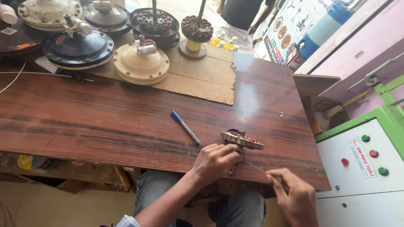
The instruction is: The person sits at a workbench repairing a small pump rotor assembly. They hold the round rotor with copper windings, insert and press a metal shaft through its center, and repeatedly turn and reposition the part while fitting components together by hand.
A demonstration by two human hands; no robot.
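Observation:
A round fan stator (243,139) with copper windings sits tilted near the front edge of the dark wooden table (105,113). My left hand (215,162) is closed around its lower side and shaft, holding it. My right hand (292,193) is below and to the right, past the table's front edge, with its fingers pinched on a thin copper wire (255,167) that runs taut from the stator. A blue and silver pen (185,128) lies on the table just left of the stator.
Several ceiling fan motor housings (141,63) and wound stators (196,28) stand at the table's back on brown cardboard (202,77). A white and green control cabinet (366,168) with coloured buttons stands at right. Another person (244,12) stands beyond the table.

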